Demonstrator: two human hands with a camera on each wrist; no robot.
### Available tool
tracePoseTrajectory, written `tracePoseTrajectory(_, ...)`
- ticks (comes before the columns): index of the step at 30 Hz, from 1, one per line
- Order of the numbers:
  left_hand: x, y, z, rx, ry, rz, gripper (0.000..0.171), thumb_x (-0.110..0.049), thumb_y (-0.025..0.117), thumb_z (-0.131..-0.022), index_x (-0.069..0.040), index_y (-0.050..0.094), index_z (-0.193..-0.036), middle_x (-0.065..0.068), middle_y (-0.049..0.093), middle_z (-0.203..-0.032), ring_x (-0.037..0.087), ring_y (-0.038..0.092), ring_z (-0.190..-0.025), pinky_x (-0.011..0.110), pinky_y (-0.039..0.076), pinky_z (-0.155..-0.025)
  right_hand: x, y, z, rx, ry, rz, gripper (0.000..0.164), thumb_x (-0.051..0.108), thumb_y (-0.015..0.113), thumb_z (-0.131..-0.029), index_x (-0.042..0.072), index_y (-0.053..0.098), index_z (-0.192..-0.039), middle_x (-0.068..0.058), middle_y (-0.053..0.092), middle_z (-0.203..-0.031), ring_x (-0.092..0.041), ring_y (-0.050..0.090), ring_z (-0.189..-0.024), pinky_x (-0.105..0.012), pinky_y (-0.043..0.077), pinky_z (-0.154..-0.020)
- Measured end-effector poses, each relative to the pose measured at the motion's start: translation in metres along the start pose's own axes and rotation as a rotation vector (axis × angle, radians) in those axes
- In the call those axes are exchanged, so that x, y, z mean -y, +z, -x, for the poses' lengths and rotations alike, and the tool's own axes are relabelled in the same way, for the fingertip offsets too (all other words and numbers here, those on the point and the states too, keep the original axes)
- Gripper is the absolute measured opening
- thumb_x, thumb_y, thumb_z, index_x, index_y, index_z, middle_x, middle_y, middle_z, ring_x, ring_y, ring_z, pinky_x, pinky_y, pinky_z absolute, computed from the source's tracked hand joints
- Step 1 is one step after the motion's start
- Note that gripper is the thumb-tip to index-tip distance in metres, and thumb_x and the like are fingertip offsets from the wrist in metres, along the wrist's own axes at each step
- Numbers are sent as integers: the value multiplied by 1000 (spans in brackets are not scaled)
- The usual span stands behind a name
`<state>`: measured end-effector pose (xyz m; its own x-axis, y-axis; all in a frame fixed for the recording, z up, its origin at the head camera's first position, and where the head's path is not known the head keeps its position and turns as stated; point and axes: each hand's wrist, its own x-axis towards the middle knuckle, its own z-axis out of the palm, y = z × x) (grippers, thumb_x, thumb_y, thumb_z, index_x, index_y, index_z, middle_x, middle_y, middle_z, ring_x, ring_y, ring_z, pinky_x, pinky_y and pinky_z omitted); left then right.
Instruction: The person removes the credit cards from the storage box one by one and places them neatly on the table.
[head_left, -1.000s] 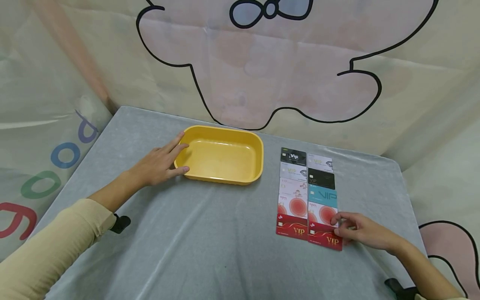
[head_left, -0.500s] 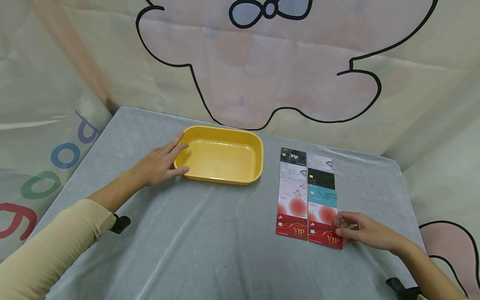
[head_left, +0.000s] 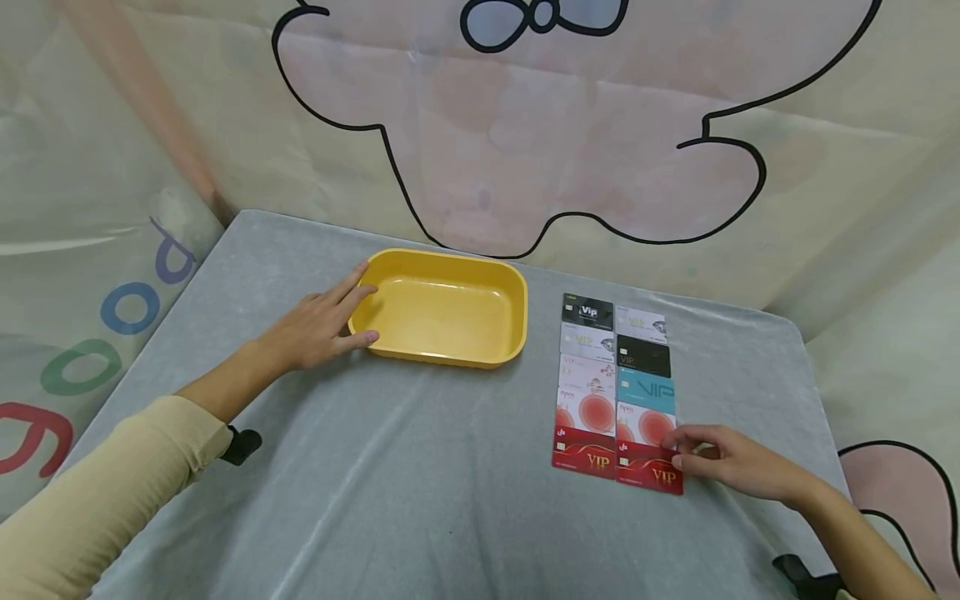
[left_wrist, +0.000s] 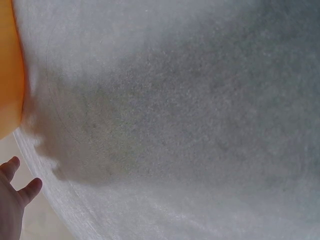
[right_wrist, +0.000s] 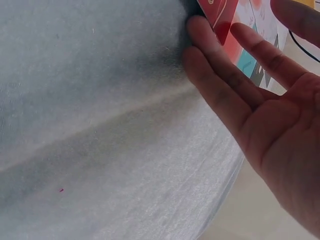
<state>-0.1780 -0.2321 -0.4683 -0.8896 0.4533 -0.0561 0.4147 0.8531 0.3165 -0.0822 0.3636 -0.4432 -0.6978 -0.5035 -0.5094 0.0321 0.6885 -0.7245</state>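
Observation:
In the head view, my left hand point(head_left: 311, 329) rests with spread fingers on the left end of a yellow tray point(head_left: 442, 321). My right hand point(head_left: 738, 462) is at the right edge of a red VIP card point(head_left: 645, 471), the nearest card of the right column. Its fingertips touch that card's edge, and thumb and index finger stand apart. In the right wrist view the fingers point(right_wrist: 215, 90) reach fairly straight to the red card's corner point(right_wrist: 220, 15). The left wrist view shows part of the tray point(left_wrist: 10, 70) and two fingertips beside it.
Several overlapping cards lie in two columns: a left column point(head_left: 596, 412) and a right one with a teal card point(head_left: 647, 390) and a black card point(head_left: 643, 356). Grey cloth point(head_left: 420, 492) covers the table. A printed curtain point(head_left: 585, 167) hangs behind it.
The red card under my right fingers has shifted very slightly away from me, more in line with its neighbour. My right fingers moved a little; my left hand and the tray stayed put.

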Motion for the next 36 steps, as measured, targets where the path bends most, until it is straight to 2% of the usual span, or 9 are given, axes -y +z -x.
tracePoseTrajectory(13, -1, 1, -1, -3, 3, -7, 73, -55, 54, -97, -11, 33, -152, 2, -6, -168, 37, 37, -142, 63, 35, -105, 2, 3, 2, 9, -63, 35, 39, 15, 63, -96, -7, 59, -129, -7, 61, -101, -11, 58, -88, -25, 53, -66)
tracePoseTrajectory(20, -3, 1, -1, -5, 0, -1, 72, -52, 56, -97, -10, 33, -152, 4, -4, -168, 38, 36, -142, 65, 34, -104, 4, 7, 2, -33, -86, 148, 39, 17, 67, -94, -3, 61, -127, -1, 60, -97, -10, 57, -86, -23, 51, -67)
tracePoseTrajectory(25, -3, 1, -1, -3, 0, -6, 72, -52, 56, -97, -11, 33, -152, 5, -4, -168, 38, 36, -142, 64, 35, -104, 7, 4, 3, -66, -61, 190, 40, 19, 68, -93, -2, 62, -127, 0, 63, -99, -11, 58, -87, -24, 53, -68)
tracePoseTrajectory(28, -2, 0, -2, 3, 3, -8, 73, -53, 55, -97, -11, 33, -152, 5, -4, -168, 37, 35, -143, 64, 34, -104, 12, 1, 3, -129, -25, 235, 42, 22, 70, -92, -2, 62, -125, -1, 65, -100, -13, 60, -85, -23, 54, -67)
tracePoseTrajectory(31, -1, -1, -2, 7, 14, -4, 75, -55, 55, -97, -11, 33, -153, 5, -3, -168, 37, 34, -143, 64, 34, -105, 17, -6, 3, -243, -4, 318, 43, 24, 72, -91, -2, 61, -124, -6, 67, -103, -18, 62, -87, -26, 54, -67)
tracePoseTrajectory(33, 0, -2, -1, 6, 24, 2, 77, -57, 54, -96, -12, 30, -154, 6, -2, -168, 38, 35, -143, 63, 34, -106, 21, -13, 3, -329, 1, 372, 47, 26, 73, -90, -3, 59, -125, -14, 67, -108, -24, 63, -91, -33, 56, -71)
tracePoseTrajectory(36, 1, -5, 1, -17, 32, 27, 79, -57, 53, -97, -15, 24, -158, 9, 1, -167, 41, 38, -140, 62, 34, -107, 25, -25, 5, -447, -9, 432, 54, 27, 72, -91, -4, 54, -131, -26, 60, -121, -39, 60, -102, -53, 57, -76)
